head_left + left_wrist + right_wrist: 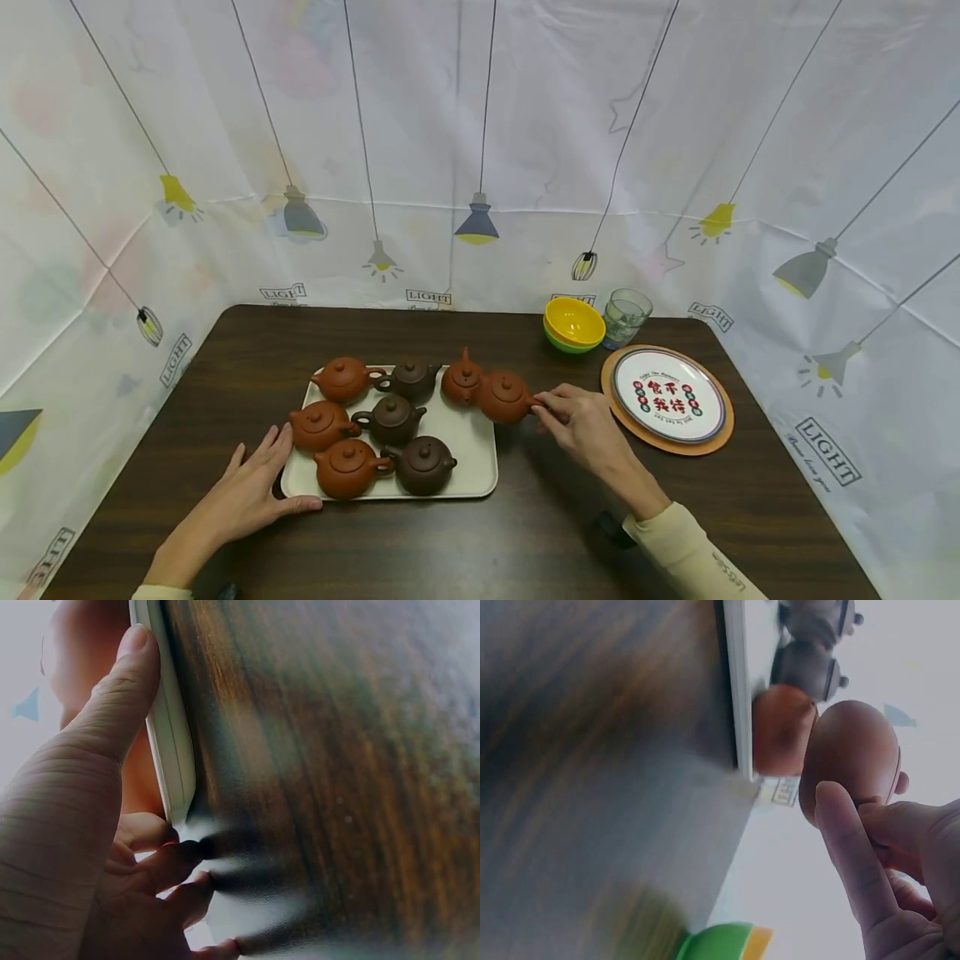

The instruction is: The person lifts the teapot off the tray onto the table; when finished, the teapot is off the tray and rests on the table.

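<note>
A person's two hands work over a dark wooden table point(420, 550). Clock directions are from the middle of a cream tray point(477, 471), with twelve at the far side.

Just past the tray's edge, between two and three o'clock, a raised red teapot point(505, 397) is held up, its underside above the tray's level. The right hand point(588, 425), at three o'clock, pinches it by a side part mostly hidden behind the fingers. It overlaps a second red teapot point(462, 383) at two o'clock on the tray; whether the two touch, I cannot tell.

The left hand point(251, 483), at eight o'clock, has its fingers spread around the tray's corner. The left wrist view shows its thumb against the tray's side.

Three more red teapots point(347, 381) line the tray's left part at ten, nine and between seven and eight. Three dark brown teapots point(393, 419) stand near one, at the centre and at five.

Beyond the tray at two o'clock, a yellow bowl point(574, 321) sits in a green bowl point(567, 345), just beside a clear glass point(628, 312). Near three o'clock, past the right hand, a white plate point(667, 395) lies on an orange-brown round mat point(693, 448).
</note>
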The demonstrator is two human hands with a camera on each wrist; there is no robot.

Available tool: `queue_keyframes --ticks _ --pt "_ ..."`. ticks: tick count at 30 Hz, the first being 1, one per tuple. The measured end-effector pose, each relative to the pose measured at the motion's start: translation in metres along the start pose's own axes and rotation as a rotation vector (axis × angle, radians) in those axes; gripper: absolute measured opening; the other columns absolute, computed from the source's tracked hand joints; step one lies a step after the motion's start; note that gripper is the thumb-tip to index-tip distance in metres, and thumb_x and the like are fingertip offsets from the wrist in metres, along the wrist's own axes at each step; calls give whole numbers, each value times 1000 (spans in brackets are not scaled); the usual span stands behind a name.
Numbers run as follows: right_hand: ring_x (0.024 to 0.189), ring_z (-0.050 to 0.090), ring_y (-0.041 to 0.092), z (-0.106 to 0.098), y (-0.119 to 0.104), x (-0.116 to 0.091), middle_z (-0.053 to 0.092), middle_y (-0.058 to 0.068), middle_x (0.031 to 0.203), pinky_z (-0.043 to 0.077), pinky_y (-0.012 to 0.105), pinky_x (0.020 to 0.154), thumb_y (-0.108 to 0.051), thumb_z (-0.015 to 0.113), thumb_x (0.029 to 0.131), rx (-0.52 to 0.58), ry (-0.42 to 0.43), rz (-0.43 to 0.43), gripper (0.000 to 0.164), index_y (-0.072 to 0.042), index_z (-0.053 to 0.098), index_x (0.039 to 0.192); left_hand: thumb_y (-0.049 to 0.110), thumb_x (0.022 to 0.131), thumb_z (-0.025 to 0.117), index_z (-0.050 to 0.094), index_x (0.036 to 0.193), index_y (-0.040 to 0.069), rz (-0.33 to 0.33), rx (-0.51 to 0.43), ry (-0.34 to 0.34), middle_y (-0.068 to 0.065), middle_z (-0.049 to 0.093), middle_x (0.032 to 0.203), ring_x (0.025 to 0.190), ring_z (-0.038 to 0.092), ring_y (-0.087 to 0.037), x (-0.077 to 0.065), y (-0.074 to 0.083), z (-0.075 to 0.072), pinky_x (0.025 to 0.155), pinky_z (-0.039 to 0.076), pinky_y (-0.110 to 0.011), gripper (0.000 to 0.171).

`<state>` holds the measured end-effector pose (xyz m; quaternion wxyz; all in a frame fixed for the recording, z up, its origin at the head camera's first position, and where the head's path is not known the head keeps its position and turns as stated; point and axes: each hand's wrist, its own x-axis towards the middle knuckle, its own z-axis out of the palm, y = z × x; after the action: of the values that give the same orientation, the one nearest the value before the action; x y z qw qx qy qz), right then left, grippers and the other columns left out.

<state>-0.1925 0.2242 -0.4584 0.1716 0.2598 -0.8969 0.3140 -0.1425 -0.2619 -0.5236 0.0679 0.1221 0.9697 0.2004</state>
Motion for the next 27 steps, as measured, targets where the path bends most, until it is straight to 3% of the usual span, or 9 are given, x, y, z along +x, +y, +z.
queue_keyframes --ticks 12,18,27 --pt "73 79 18 2 42 16 79 16 99 53 18 57 -6 77 98 -76 -27 164 21 5 81 115 73 80 81 27 164 -12 4 2 0 -35 30 170 158 30 -55 2 2 -3 120 18 -84 131" --pt "72 79 20 7 60 21 77 17 96 53 19 58 -7 76 99 -107 -34 187 20 5 82 114 72 80 81 27 164 -12 0 7 -2 -34 30 171 158 30 -55 2 1 -2 120 18 -83 131" --pt "71 79 20 16 69 24 77 14 92 51 18 57 -9 77 98 -131 -40 212 18 3 83 110 72 81 81 28 164 -12 8 4 8 -35 32 170 157 31 -55 -1 0 -1 120 18 -83 130"
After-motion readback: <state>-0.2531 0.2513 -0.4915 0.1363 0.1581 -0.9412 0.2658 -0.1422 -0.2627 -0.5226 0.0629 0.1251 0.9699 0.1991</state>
